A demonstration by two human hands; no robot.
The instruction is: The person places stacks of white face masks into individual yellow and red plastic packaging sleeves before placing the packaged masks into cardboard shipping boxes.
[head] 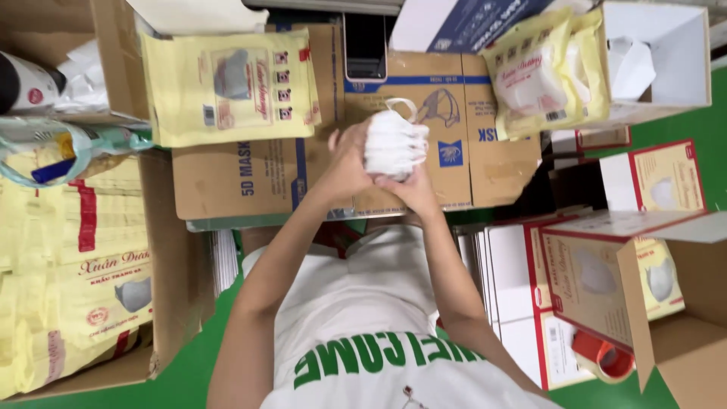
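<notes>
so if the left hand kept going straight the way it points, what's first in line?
The left hand already grips the stack of white masks together with the right hand. Beyond the masks, probably the brown cardboard box, then the phone; depth is unclear.

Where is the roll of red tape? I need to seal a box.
In the head view, the roll of red tape lies at the lower right, beside the open cardboard box and under the red-edged carton.

Bright, even overhead light filled the scene, with only soft shadows. The stack of white masks (395,144) was nearly blown out. Slight motion blur softened details, and edges bent mildly.
</notes>
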